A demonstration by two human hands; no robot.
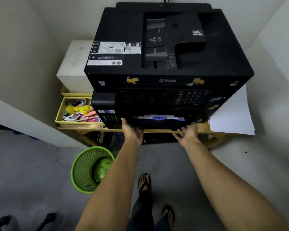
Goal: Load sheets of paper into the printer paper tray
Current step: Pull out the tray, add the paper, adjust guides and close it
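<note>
A black Epson printer (167, 52) with cat stickers stands on a yellow wooden table (158, 130). Its paper tray (157, 125) sits low at the front, with blue guides and a strip of white paper showing above it. My left hand (132, 132) grips the tray's left front corner, thumb up on its face. My right hand (188, 132) holds the tray's right front corner, fingers curled under the edge. A stack of white paper sheets (232, 114) lies on the table to the right of the printer, partly tucked under it.
A yellow open drawer box (60, 114) with pens and small items sits left of the printer, a white box (73, 64) behind it. A green mesh bin (85, 170) stands on the floor below left. My feet in sandals are below the table. Walls close in on both sides.
</note>
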